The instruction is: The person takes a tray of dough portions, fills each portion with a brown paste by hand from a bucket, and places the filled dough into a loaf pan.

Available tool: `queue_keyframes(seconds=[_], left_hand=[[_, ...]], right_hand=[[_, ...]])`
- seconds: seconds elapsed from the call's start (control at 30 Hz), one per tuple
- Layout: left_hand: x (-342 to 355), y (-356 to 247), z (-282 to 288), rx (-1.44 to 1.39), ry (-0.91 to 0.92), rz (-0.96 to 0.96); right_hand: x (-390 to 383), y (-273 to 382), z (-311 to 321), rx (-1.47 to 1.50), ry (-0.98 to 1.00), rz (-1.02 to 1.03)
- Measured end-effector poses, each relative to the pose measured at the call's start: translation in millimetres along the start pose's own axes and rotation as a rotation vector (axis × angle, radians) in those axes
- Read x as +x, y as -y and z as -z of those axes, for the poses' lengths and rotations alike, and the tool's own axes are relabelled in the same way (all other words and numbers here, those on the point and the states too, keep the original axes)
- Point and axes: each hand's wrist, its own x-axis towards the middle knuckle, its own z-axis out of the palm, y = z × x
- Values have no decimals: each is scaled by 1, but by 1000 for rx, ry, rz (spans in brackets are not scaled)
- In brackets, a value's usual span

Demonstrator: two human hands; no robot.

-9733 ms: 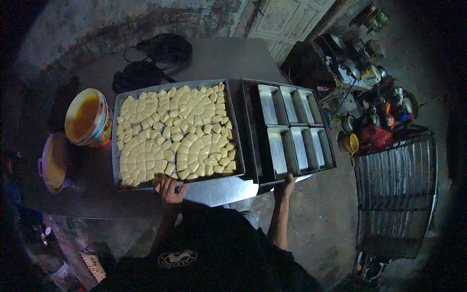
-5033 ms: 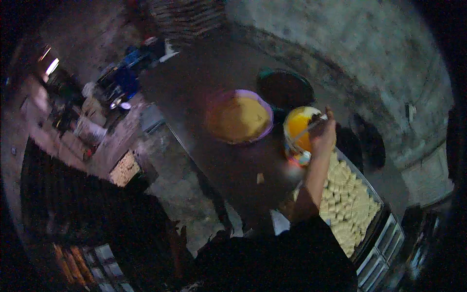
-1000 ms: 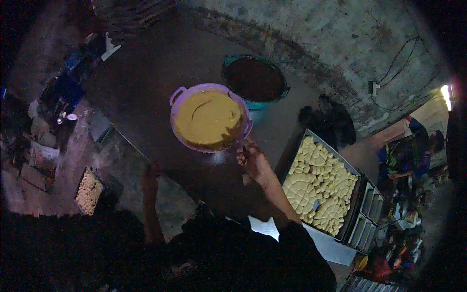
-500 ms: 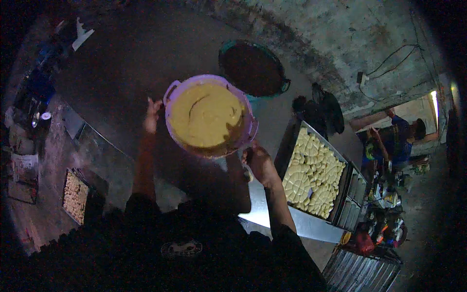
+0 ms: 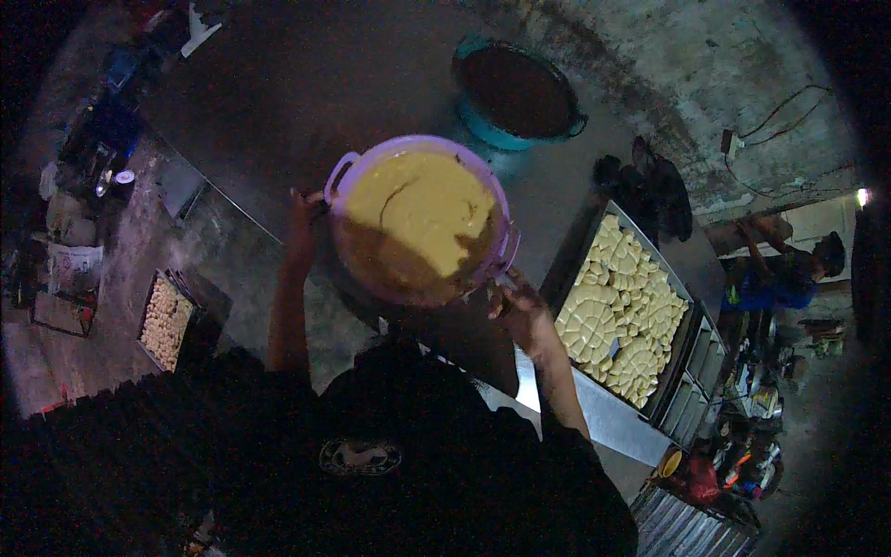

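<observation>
In front of me is a round purple basin point(image 5: 409, 146) with two loop handles, holding a smooth, thick yellow mass point(image 5: 418, 200) like batter or soft dough. A shadow darkens its nearer half. My left hand point(image 5: 304, 212) is at the left handle, its fingers bent against the basin's side. Just below the right handle, my right hand point(image 5: 522, 316) has curled fingers touching the basin's edge. To its right, a large tray point(image 5: 608, 215) is filled with pale yellow dough pieces point(image 5: 613, 320), some arranged in segmented rounds.
A teal tub point(image 5: 506, 137) with dark contents stands farther back on the dark table point(image 5: 306, 84). Black items point(image 5: 650, 190) lie by the wall. A tray of small pale balls point(image 5: 165, 320) sits low at left. Another person point(image 5: 780, 269) is at far right.
My left hand has come in against the basin's left handle; before, its fingers were stretched up beside it. The shadow covers more of the yellow mass. The whole view has shifted.
</observation>
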Motion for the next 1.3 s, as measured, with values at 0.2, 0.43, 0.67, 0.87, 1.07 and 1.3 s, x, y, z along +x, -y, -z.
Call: queue_keyframes(seconds=[0.2, 0.43, 0.67, 0.87, 1.07, 1.3], left_hand=[[-56, -49, -11, 201, 18, 94], [-117, -70, -22, 109, -127, 76], [-178, -8, -8, 24, -212, 194], [-202, -20, 7, -53, -365, 205], [-163, 4, 37, 152, -343, 181], [-120, 21, 43, 257, -310, 181]], right_hand=[[-26, -18, 35, -357, -32, -47], [46, 53, 82, -318, -1, 46], [230, 156, 166, -105, -407, 385], [301, 174, 158, -92, -365, 287], [308, 169, 216, -272, -274, 460], [269, 117, 202, -27, -401, 646]])
